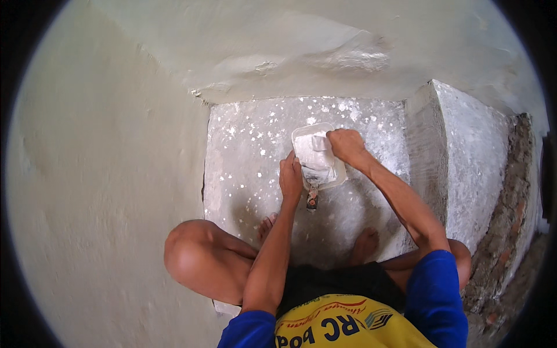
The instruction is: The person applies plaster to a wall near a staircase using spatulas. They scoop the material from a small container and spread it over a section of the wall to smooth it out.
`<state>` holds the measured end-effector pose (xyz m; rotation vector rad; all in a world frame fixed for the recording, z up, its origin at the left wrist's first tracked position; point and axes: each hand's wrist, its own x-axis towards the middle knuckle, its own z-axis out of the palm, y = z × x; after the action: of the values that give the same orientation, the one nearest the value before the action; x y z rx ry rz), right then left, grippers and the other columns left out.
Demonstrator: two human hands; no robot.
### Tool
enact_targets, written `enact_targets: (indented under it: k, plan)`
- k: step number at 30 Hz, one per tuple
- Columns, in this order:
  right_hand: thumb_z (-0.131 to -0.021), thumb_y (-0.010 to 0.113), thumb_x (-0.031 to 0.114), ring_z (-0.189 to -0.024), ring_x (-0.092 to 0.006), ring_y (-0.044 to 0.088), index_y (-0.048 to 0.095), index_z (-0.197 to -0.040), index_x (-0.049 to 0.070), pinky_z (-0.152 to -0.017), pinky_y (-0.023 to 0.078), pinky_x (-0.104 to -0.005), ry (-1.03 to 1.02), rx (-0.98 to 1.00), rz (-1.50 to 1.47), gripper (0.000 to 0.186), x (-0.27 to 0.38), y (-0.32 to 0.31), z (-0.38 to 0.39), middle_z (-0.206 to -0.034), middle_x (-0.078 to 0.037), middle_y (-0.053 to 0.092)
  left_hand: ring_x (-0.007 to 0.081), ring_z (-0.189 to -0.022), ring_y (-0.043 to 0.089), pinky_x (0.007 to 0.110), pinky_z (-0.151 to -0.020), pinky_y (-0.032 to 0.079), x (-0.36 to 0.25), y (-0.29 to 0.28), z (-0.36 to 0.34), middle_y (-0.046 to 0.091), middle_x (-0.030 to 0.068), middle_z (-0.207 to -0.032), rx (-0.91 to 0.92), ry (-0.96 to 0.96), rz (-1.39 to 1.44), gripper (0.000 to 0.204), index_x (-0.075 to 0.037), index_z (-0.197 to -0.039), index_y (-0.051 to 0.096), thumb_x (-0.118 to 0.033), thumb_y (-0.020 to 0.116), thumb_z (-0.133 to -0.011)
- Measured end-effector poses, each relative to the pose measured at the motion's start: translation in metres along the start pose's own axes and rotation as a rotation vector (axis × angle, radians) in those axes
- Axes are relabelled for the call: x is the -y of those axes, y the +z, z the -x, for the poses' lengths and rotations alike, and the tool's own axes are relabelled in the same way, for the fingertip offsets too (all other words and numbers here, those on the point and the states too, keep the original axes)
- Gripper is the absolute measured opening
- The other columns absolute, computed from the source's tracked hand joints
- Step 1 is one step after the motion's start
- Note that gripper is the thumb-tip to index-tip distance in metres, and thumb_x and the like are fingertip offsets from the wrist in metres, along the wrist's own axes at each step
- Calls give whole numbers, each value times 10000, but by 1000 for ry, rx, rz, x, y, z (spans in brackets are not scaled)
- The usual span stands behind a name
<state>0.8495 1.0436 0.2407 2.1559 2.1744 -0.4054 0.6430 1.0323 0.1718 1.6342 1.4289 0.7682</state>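
Note:
A shallow whitish plastic tub [341, 175] with white paste [307, 152] in it sits on the speckled floor in front of me. My left hand [290, 178] grips its left rim. My right hand [346, 146] is closed at the tub's upper right. From its fingers a flat scraper blade [319, 143] reaches into the paste; the fist hides the rest of that scraper. A second scraper [312, 198], its worn dark handle sticking out over the near rim, leans with its blade inside the tub.
Smooth grey plastered walls [104, 174] rise at the left and far side. To the right stands a raised concrete block [473, 151], with rough broken masonry [505, 232] beyond it. White splashes dot the concrete floor [243, 151]. My bare feet [364, 245] and bent knees flank the near side.

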Motion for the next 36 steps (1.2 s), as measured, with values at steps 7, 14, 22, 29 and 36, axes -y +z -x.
enact_targets:
  k: [7, 14, 22, 29, 36]
  plan:
    - [-750, 610, 51, -824, -324, 709, 722, -834, 26, -712, 564, -408, -42, 58, 126, 141, 14, -37, -15, -849, -190, 708, 333, -949, 578, 409, -871, 442, 16, 3, -4, 586, 207, -994, -23, 24, 192, 400, -40, -1319, 551, -213, 471, -967]
    - [-731, 633, 47, -846, -341, 704, 719, -852, 3, -726, 566, -418, -113, 69, 138, 154, 19, -22, -20, -883, -202, 706, 249, -1040, 607, 344, -935, 443, 9, 8, -5, 652, 192, -1115, 59, -43, 167, 384, 14, -1295, 557, -151, 446, -967]
    - [-720, 639, 60, -884, -335, 700, 721, -879, 3, -772, 560, -420, -73, 158, 15, 188, 26, -21, -34, -935, -204, 704, 289, -979, 589, 362, -888, 450, 44, 14, -11, 609, 210, -1077, 105, -110, 312, 408, -14, -1325, 541, -214, 453, -980]
    - [-715, 657, 57, -915, -327, 695, 723, -895, 6, -779, 557, -420, -74, 199, -43, 197, 35, -23, -44, -961, -200, 703, 72, -717, 547, 231, -645, 473, 57, 7, -15, 638, 15, -940, 116, -36, 365, 423, -17, -1370, 497, -185, 444, -986]
    - [-712, 662, 63, -910, -330, 691, 727, -882, 18, -776, 554, -423, -96, 205, -75, 187, 22, -4, -43, -952, -181, 708, 133, -704, 502, 292, -651, 430, 18, 5, -8, 595, 75, -872, 169, -151, 465, 397, -10, -1325, 545, -205, 470, -988]
